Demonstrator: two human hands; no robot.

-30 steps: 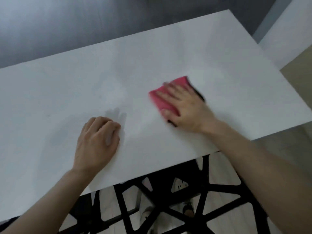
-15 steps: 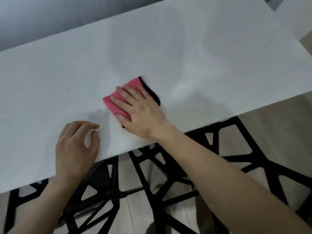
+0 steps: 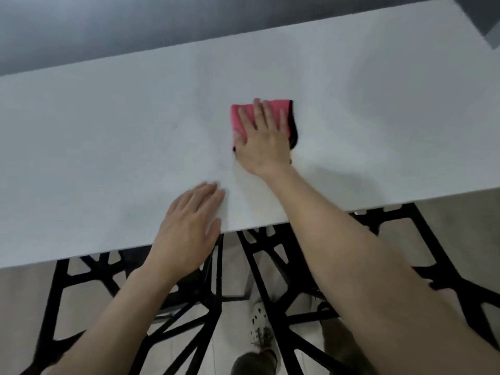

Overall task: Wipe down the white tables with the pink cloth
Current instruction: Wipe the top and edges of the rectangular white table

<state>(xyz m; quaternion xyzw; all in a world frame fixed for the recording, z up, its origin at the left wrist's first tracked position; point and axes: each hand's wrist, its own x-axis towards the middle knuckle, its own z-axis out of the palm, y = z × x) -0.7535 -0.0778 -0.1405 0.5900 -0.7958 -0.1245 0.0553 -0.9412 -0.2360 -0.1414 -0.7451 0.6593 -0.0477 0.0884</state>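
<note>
A folded pink cloth [image 3: 238, 119] with a dark edge lies on the white table [image 3: 108, 131], a little right of the middle. My right hand [image 3: 263, 138] presses flat on it with straight fingers and covers most of it. My left hand [image 3: 189, 228] rests flat on the table's near edge, fingers straight, palm partly past the edge. It holds nothing.
The table stands on a black lattice frame [image 3: 270, 280] that shows below its near edge, over a pale floor. A grey wall [image 3: 108, 28] runs along the far edge. My shoes [image 3: 259, 320] are visible under the table.
My right hand has slid the cloth from right to left and then back toward the middle. My left hand uncurled and now lies flat at the near edge.
</note>
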